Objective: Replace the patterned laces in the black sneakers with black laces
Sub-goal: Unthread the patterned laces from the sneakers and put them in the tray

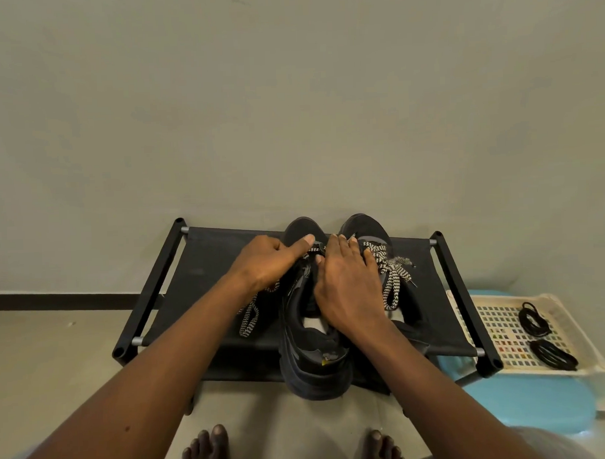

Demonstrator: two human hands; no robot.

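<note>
Bare feet (206, 449) stand at the bottom edge. Above them, mid-frame, the black sneakers (316, 362) sit side by side on a black fabric rack (206, 267), toes toward the wall. The left grip (268, 261) curls onto the patterned laces (247, 320) of the left-hand shoe, thumb stretched out. The right grip (347, 282) lies beside it, fingers nearly straight, resting on the lacing. At lower right, two coiled black laces (534, 319) lie in a cream tray (485, 312).

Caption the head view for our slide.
Left hand, right hand at a sneaker's patterned laces; black laces wait in a tray.
</note>
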